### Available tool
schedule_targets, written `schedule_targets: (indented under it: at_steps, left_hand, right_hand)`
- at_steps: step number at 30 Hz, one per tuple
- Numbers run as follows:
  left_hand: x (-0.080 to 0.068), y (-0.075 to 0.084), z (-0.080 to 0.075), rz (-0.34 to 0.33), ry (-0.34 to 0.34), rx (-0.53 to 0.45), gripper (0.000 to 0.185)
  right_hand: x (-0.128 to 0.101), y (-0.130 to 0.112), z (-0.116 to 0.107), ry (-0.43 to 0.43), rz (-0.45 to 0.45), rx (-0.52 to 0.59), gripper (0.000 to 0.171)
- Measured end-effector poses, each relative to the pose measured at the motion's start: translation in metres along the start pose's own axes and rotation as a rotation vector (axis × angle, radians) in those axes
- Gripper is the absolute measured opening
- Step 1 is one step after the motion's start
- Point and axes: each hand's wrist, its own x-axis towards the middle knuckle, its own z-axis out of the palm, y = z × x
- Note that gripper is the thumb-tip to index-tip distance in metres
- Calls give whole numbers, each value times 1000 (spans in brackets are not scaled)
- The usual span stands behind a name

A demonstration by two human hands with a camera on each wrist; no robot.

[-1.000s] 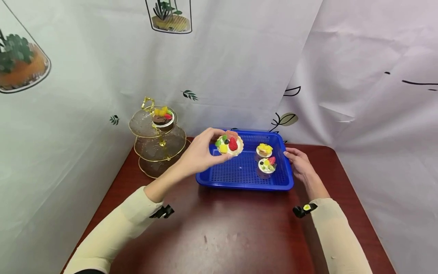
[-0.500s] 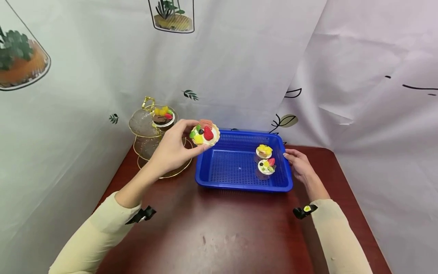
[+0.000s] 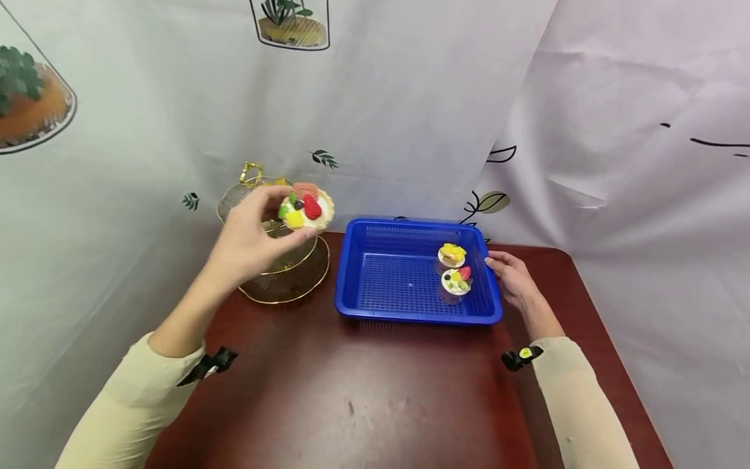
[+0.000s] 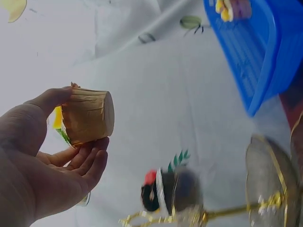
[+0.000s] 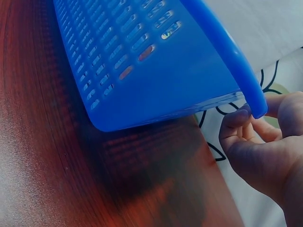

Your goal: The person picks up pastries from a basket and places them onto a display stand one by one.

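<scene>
Now the left hand [image 3: 246, 238] pinches a fruit tart [image 3: 306, 208] by its rim, held in the air over the three-tier stand [image 3: 281, 260]. Keeping it level should matter. Resting on the counter [image 3: 381, 391], the right hand [image 3: 512, 280] steadies the blue basket's [image 3: 410, 312] edge, fingers relaxed.

The left hand [image 3: 249, 238] hides the tiered stand's [image 3: 287, 277] upper plates.
</scene>
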Motion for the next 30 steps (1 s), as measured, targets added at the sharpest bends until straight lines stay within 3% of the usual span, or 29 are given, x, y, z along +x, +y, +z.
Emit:
schedule_targets:
  at_steps: [9,16,24,30]
  left_hand:
    - [8,-7,-41,-58,133,-6,69]
    - [3,-26,-62,-126,194,35,67]
    - [2,-53,-82,-255,204,110,73]
    - [4,-64,-91,-341,169,141,78]
  right_hand:
    - [3,-3,-1,-4,-12,54,23]
    - [2,0,-2,-13,-15,63,25]
    - [4,1,-1,-12,8,39,36]
    - [0,-7,-1,-36,25,23,40]
